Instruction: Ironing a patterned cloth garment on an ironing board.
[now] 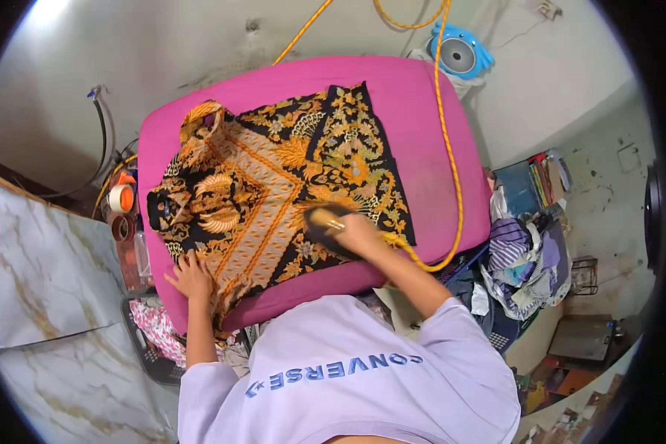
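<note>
A black and orange batik-patterned shirt (pixel 266 194) lies spread on a pink padded ironing surface (pixel 422 166), its collar towards the left and its hem towards the right. My right hand (pixel 358 236) is closed around the handle of a clothes iron (pixel 324 226), whose dark body rests over the lower middle of the shirt and looks slightly blurred. A yellow cord (pixel 449 161) runs from the iron up along the right side. My left hand (pixel 193 276) lies with fingers spread on the shirt near its lower left part, holding nothing.
A dark plastic basket (pixel 130 327) with clothes stands below left. Tape rolls (pixel 121 198) sit at the left edge. Heaped laundry (pixel 524 261) and books (pixel 544 177) are on the right. A blue round fan-like object (pixel 459 53) stands behind, against the wall.
</note>
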`<state>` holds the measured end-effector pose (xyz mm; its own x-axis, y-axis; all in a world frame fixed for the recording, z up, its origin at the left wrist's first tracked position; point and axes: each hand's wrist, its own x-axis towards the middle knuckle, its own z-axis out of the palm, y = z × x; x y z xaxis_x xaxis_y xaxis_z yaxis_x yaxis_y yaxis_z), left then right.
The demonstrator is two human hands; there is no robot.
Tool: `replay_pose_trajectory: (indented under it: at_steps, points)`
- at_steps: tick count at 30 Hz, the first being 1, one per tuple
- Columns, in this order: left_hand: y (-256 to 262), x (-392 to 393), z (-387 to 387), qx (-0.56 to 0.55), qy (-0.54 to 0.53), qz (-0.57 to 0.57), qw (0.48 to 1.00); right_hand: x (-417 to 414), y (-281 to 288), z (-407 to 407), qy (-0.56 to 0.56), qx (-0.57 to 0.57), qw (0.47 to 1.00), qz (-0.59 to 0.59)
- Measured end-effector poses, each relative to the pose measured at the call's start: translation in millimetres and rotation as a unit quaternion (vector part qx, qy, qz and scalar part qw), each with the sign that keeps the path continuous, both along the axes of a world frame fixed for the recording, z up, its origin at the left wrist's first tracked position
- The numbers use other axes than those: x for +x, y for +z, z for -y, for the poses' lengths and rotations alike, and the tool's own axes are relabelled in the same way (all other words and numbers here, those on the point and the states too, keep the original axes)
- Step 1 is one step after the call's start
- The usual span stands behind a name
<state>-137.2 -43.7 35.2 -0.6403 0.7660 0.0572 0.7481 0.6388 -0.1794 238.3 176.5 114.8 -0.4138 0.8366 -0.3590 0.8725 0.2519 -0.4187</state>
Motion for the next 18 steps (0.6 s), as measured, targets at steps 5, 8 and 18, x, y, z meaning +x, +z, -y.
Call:
replay_pose_trajectory:
  at_steps: [5,8,18]
  points:
    - [8.5,0.5,-9.1,-0.014,0.037,0.062,0.997,176.2,-26.5,-126.5,-0.227,0.071,0.971,-0.031]
    - [1.6,8.1,-2.8,0.003,0.031,-0.017,0.999,273.4,-41.5,-185.6,-0.233,0.187,0.954,0.035]
    - [-7.1,24.2,8.9,0.024,0.303,0.016,0.953,240.0,-19.3,-140.4,-0.029,0.476,0.876,0.068]
